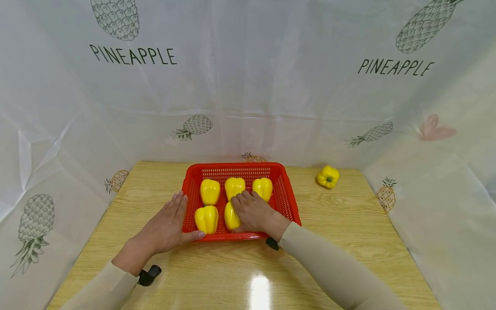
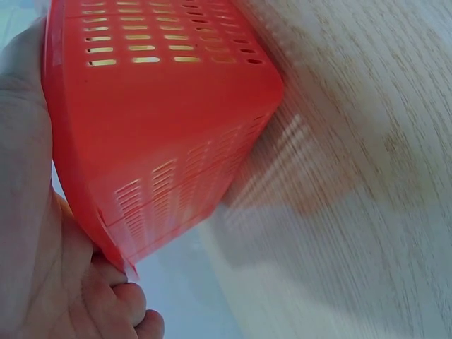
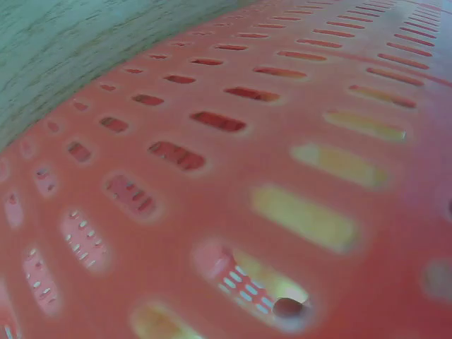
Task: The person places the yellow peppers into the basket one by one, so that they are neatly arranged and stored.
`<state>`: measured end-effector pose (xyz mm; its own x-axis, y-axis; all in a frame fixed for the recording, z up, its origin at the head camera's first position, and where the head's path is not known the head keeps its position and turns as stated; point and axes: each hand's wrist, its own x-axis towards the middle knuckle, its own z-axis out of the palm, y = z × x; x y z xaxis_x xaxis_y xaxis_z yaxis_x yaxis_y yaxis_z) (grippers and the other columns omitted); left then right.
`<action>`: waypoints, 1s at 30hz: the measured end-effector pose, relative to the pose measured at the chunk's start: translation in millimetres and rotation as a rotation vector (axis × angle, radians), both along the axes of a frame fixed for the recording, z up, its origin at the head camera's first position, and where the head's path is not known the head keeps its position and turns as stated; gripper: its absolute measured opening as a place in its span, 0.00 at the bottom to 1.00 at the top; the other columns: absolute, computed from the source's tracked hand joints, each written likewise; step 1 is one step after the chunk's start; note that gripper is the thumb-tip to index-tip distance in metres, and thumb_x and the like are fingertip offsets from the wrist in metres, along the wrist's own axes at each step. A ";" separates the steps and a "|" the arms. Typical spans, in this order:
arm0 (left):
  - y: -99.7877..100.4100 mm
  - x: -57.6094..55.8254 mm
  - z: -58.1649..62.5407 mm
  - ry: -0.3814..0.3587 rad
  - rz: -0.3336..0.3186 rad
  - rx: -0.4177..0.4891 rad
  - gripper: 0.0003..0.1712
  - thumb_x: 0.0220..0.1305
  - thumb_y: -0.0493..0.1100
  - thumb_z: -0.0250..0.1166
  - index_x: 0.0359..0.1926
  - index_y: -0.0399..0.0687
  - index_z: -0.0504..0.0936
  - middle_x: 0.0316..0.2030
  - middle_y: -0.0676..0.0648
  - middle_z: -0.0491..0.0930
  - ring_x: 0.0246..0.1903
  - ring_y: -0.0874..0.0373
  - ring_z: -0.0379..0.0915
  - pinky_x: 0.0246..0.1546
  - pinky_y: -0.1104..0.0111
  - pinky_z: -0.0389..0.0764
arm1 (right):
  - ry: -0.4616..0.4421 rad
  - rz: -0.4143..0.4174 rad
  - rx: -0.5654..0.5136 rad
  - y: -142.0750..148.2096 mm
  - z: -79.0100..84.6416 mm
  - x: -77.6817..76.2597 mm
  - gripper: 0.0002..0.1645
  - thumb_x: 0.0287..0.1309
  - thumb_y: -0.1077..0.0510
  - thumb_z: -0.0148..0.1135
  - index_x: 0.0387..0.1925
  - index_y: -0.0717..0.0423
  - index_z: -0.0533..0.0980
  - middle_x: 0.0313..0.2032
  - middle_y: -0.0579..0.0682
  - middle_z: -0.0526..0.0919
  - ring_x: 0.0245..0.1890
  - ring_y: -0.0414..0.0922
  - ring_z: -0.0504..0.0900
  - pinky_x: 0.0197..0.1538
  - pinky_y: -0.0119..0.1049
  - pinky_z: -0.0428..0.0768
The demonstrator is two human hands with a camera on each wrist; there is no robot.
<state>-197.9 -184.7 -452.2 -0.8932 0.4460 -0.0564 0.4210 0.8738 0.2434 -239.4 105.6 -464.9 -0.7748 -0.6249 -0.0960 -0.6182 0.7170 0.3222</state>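
Observation:
In the head view a red plastic basket (image 1: 291, 202) stands on the table, with several yellow bell peppers in two rows inside. My right hand (image 1: 253, 212) reaches over the front rim and grips a yellow bell pepper (image 1: 231, 216) in the front row, hiding its right side. Left of it sits another pepper (image 1: 206, 219). My left hand (image 1: 164, 226) lies against the basket's front left corner, its fingers straight along the left side and thumb by the front rim. The left wrist view shows this hand (image 2: 49, 261) touching the basket (image 2: 169, 106).
One yellow bell pepper (image 1: 327, 177) lies outside the basket at the table's back right. The wooden table (image 1: 217, 280) is bordered by a white curtain (image 1: 248, 86) printed with pineapples. In the right wrist view the slotted basket wall (image 3: 233, 162) fills most of the picture.

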 end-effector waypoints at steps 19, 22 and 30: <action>1.1 -0.9 0.3 -0.033 0.021 0.016 0.76 0.60 0.86 0.54 0.81 0.25 0.48 0.82 0.25 0.43 0.81 0.29 0.43 0.78 0.38 0.56 | -0.113 -0.046 -0.063 3.2 0.2 -2.8 0.55 0.57 0.14 0.57 0.69 0.49 0.71 0.59 0.47 0.79 0.59 0.49 0.75 0.63 0.46 0.78; 1.2 -0.8 0.5 -0.031 0.021 0.019 0.76 0.60 0.86 0.55 0.80 0.24 0.49 0.82 0.25 0.44 0.81 0.29 0.43 0.78 0.38 0.57 | -0.118 -0.051 -0.069 3.4 0.6 -2.7 0.55 0.57 0.14 0.58 0.68 0.49 0.72 0.58 0.47 0.80 0.59 0.49 0.75 0.62 0.46 0.78; 1.5 -0.9 -0.4 -0.033 0.018 0.023 0.77 0.59 0.87 0.53 0.80 0.24 0.49 0.81 0.25 0.44 0.81 0.29 0.43 0.78 0.38 0.57 | -0.124 -0.062 -0.095 4.5 -0.8 -3.0 0.53 0.56 0.15 0.59 0.66 0.49 0.73 0.58 0.47 0.80 0.60 0.49 0.75 0.63 0.47 0.78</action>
<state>-198.8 -183.2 -452.6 -0.8988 0.4316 -0.0762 0.3967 0.8751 0.2770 -242.5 110.1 -465.7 -0.7983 -0.5868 -0.1357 -0.6023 0.7788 0.1752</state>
